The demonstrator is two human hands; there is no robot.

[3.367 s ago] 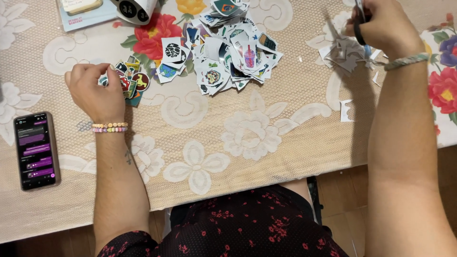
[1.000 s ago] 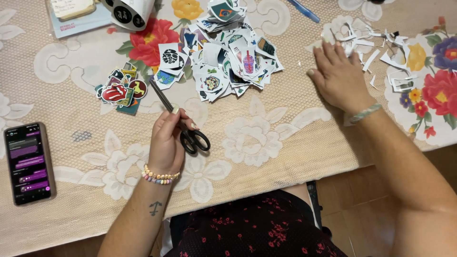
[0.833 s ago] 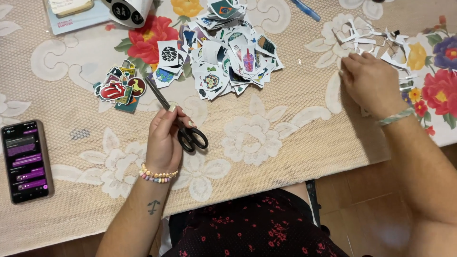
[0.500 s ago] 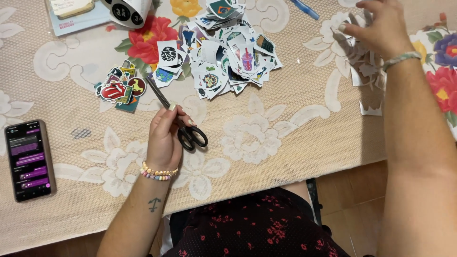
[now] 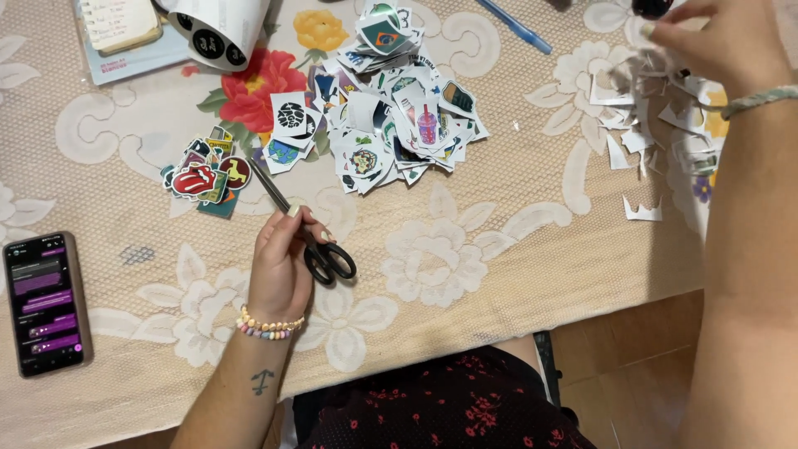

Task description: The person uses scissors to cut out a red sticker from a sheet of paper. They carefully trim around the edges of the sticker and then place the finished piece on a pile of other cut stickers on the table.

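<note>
One pair of scissors (image 5: 309, 229), lying closed at centre left, is grasped by the left hand (image 5: 281, 264); scraps (image 5: 644, 133) at upper right are pinched by the right hand (image 5: 719, 41). Much cutting appears done: two sticker piles, large (image 5: 391, 125) and small (image 5: 204, 176), are seen, and one phone (image 5: 46, 301) at lower left

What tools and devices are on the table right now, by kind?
Black-handled scissors, under the left hand: 1
Blue pen: 1
Phone, screen lit: 1
White paper roll: 1
Total: 4
</note>
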